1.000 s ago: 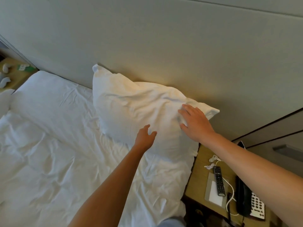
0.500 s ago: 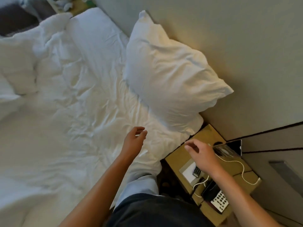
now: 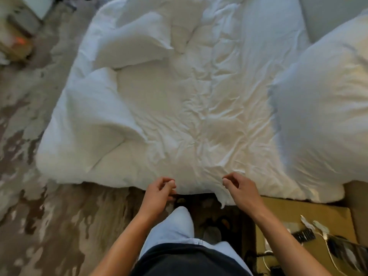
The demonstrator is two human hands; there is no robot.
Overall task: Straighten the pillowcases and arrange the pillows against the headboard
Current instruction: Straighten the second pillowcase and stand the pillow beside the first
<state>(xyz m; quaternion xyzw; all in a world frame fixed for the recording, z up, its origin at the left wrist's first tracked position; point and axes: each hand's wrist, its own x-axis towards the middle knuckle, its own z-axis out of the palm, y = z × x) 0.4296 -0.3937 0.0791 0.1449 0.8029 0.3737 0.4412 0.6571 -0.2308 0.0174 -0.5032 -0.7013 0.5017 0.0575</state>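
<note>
Both hands hang empty at the near edge of the bed, and the question for the next move is where the remaining pillows lie from them. The left hand (image 3: 159, 188) has its fingers loosely curled toward the thumb with nothing between them, just over the edge of the mattress; the right hand (image 3: 242, 188) is likewise half-curled and holds nothing, its fingertips just above the crumpled white sheet (image 3: 199, 116). One plump pillow (image 3: 322, 96) already stands propped at the right of the view, its back toward the grey headboard (image 3: 326, 14), with its long axis running along that board; it looks placed, though its case is a little creased. Two more pillows lie well away to the upper left, among the bedding near the foot of the bed: a nearer pillow (image 3: 93, 116) whose long axis runs roughly away from the person, and a farther pillow (image 3: 137, 42) lying slantwise beyond it. Motion blur softens their edges, so where pillow ends and duvet begins is partly a guess. Both lie forward and to the left of the hands, on the opposite side from the headboard, and the left hand is the nearer of the two. I judge that the next reach goes leftward and forward across the sheet, probably to the nearer pillow first.
</note>
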